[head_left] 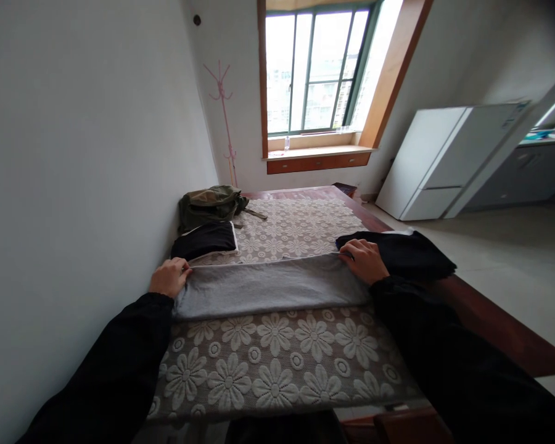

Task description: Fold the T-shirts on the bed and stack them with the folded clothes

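Observation:
A grey cloth [272, 287], folded into a long band, lies across the flower-patterned tablecloth [275, 382]. My left hand [170, 277] pinches its far left corner, fingers closed on the fabric. At the far right corner, my right hand [364, 259] grips the cloth between thumb and fingers. Just beyond my left hand is a folded black cloth with a white edge [206, 240]. Another black cloth [409, 253] lies by my right hand, near the table's right edge.
A dark green backpack [208, 206] rests at the far left of the table [499, 320], against the white wall. Past the table stand a pink coat rack [224, 111], a window with a sill [319, 151] and a white fridge [439, 160].

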